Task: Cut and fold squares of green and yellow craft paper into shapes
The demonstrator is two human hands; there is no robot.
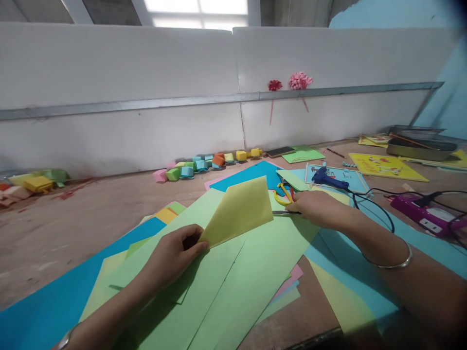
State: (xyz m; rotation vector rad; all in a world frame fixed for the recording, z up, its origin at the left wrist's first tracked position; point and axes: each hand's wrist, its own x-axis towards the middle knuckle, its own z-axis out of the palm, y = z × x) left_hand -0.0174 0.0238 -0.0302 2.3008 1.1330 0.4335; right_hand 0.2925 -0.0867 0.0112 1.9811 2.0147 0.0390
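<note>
Left hand [182,248]: thumb and fingers pinched on the lower-left corner of a four-sided piece of yellow paper [242,209]. Paper's tilted up off the stack, between the two hands.

Right hand [317,209]: apart from the left, fingers curled, with a metal blade [284,213] sticking out below the fingertips toward the paper. Blade end meets the paper's right edge in view; can't tell if they touch. Grip is hidden, so can't tell if it's closed. Yellow looped handle [280,201] just beside the right fingertips; can't tell if it belongs to the blade.

Under and between both hands: overlapping light green sheets [233,287]. Dark blue sheet [47,301] left of the left hand, bright blue sheet [251,175] beyond the yellow paper.

Just beyond the right hand: blue glue gun [328,179] on a lettered card. Purple power strip [426,214] to that hand's right, black cable [440,194] plugged in.

Well beyond the hands: row of folded paper blocks [200,166], then a phone [280,151] beside green paper [302,154].
</note>
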